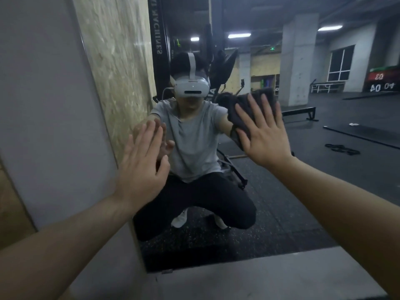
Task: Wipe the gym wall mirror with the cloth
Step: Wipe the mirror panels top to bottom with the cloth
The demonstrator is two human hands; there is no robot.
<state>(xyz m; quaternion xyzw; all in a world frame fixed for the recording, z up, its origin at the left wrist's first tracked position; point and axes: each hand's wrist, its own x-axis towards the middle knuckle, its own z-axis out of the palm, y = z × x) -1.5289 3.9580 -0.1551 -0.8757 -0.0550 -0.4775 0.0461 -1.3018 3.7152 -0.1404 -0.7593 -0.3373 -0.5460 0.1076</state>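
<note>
Both hands (265, 135) flat on mirror (324, 148)

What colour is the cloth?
Dark grey-brown, under the right hand; cloth shows in the head view.

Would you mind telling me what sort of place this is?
Most likely a gym: the wall mirror reflects speckled rubber flooring, a low bench and numbered plyo boxes.

Both forearms are showing bare, the left hand (141, 163) and right hand (265, 135) wearing nothing. The mirror (281, 191) is reflecting a grey short-sleeved T-shirt, black trousers, what are probably white trainers, and a white headset with a top strap.
</note>
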